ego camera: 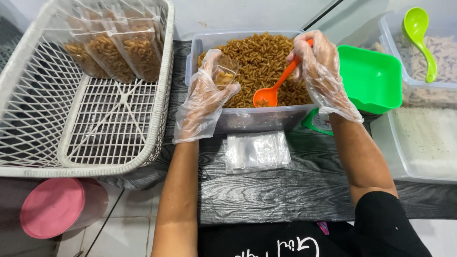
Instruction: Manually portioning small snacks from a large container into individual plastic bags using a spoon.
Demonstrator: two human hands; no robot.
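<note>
My left hand point(205, 102), in a loose clear plastic glove, holds a small clear bag point(223, 71) with a few brown pasta pieces in it, over the left part of a clear plastic tub point(259, 119). The tub is full of brown spiral pasta point(259, 59). My right hand point(320, 66), also gloved, grips the handle of an orange spoon point(273, 90). The spoon's bowl rests on the pasta near the tub's front wall, just right of the bag.
A white wire basket point(43, 143) at left holds filled pasta bags point(114, 52) along its far side. Empty clear bags point(257, 151) lie on the dark table. A green bowl on a scale point(371, 78), tubs with a green spoon point(421, 38) at right, a pink lid point(54, 207) below.
</note>
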